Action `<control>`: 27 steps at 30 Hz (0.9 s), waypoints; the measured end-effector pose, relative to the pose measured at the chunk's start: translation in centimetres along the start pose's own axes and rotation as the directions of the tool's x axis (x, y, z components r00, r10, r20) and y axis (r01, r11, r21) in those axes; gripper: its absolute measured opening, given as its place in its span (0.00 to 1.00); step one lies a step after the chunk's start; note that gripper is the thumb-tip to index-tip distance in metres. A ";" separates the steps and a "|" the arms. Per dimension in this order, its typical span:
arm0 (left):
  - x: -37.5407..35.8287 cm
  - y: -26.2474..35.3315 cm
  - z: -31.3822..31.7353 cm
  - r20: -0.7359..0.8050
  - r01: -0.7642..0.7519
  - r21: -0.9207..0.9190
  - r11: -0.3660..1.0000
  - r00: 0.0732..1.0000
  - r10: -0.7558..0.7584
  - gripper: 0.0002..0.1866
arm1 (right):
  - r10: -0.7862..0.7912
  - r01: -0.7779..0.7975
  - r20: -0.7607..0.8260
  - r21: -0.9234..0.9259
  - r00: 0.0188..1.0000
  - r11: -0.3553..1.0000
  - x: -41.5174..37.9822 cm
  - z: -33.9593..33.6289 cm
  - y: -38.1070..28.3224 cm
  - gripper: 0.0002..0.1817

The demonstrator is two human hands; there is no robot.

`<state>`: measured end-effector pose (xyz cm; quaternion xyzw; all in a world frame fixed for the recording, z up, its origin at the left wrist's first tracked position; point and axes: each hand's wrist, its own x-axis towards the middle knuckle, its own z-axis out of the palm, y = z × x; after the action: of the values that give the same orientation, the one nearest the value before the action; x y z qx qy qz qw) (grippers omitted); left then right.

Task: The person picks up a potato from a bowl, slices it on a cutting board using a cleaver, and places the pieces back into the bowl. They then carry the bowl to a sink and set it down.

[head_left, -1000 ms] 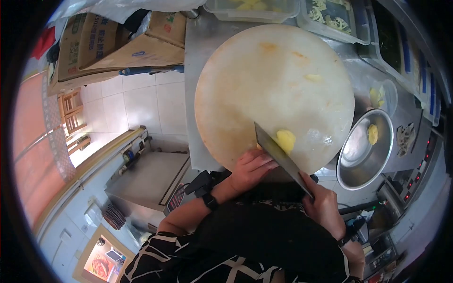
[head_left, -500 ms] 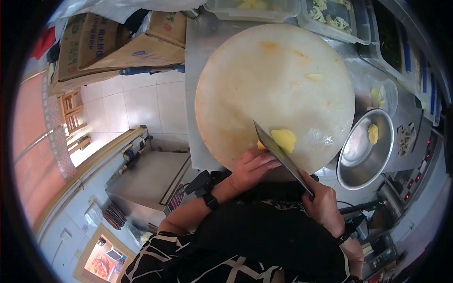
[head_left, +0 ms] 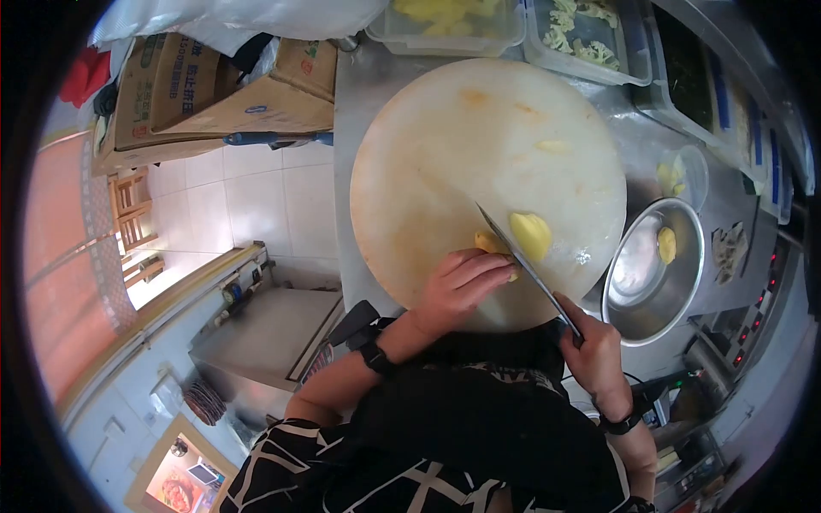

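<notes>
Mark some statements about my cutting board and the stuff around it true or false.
1. The right hand grips the knife. True.
2. The left hand is inside the metal bowl. False: its fingers are on a yellow piece on the board.
3. The board is round. True.
4. The bowl is empty. False: a yellow lump lies in it.
5. Cauliflower sits in a clear container. True.
</notes>
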<state>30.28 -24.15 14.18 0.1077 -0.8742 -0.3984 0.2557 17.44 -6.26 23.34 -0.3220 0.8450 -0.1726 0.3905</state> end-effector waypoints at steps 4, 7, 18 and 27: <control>-1.5 -0.7 -0.3 0.094 -0.045 0.062 0.997 0.995 0.039 0.14 | -0.040 0.039 0.035 0.010 0.999 0.999 -0.2 0.1 0.0 0.29; -2.1 -0.5 -0.1 0.122 -0.054 0.099 0.994 0.992 0.042 0.15 | -0.044 0.043 0.077 0.026 0.996 0.999 -0.1 0.3 0.3 0.32; -5.2 -2.1 0.8 0.131 -0.040 -0.082 0.996 0.990 0.050 0.12 | -0.091 0.102 0.156 -0.065 0.984 0.993 -1.9 -1.4 -1.1 0.38; -3.1 -1.3 0.2 0.096 -0.063 -0.017 0.998 0.993 0.065 0.17 | -0.039 0.038 0.151 0.008 0.988 0.999 0.4 0.9 -0.5 0.37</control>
<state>32.81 -23.70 11.97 0.0585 -0.8857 -0.4008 0.2268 18.12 -6.90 22.84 -0.3493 0.8063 -0.1573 0.4507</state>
